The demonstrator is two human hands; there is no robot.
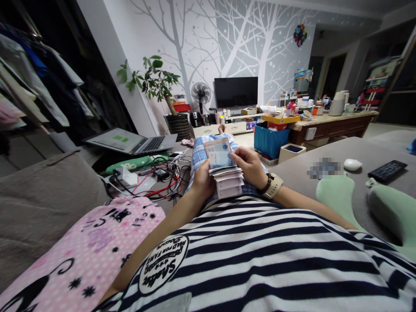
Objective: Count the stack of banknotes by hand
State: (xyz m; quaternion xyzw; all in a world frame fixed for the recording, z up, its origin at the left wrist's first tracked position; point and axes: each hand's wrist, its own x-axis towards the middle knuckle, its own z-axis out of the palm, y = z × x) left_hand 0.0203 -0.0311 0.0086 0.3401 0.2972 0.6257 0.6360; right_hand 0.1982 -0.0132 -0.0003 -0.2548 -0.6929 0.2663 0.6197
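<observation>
left hand (202, 181): cables (173, 180) crowd its outer side | right hand (251, 165): open sofa (300, 177) outward, then green cushion (336, 195)

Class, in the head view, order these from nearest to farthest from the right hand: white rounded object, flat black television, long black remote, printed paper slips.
1. Printed paper slips: touching the right hand.
2. White rounded object: to the right.
3. Long black remote: farther right.
4. Flat black television: across the room.

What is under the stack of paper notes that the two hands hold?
Blue checked cloth shows around the stack held by the left hand and right hand. What lies directly beneath it is covered.
</observation>
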